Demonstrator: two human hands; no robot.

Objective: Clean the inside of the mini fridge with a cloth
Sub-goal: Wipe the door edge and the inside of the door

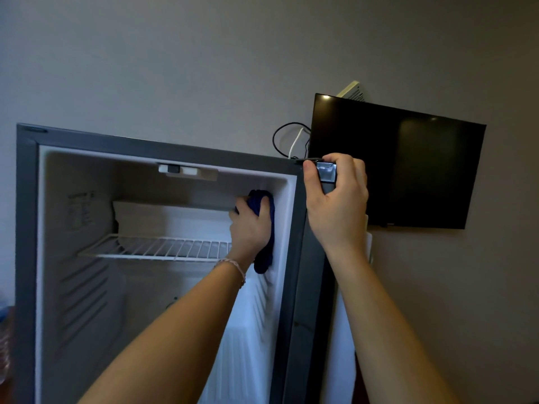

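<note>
Your left hand (pixel 250 225) is inside the mini fridge (pixel 26 228), fingers curled over a dark blue cloth (pixel 267 228) and pressing it flat against the right inner wall (pixel 284 205), just above the wire shelf (pixel 163 247). The cloth hangs long and narrow, its long axis running up and down the wall, tail trailing below your wrist.

Your right hand (pixel 337 199) is outside the cabinet, fingers and thumb wrapped round the top corner of the open door (pixel 320 258), bracing it.

What matters for the next stroke: the wall lies to the right of your left hand, so wiping pressure goes sideways into it, and travel runs up or down along the cloth's length. The left hand is the only one near the work. The ribbed lower wall (pixel 262 301) sits directly beneath the cloth and looks like the natural next stretch.
</note>
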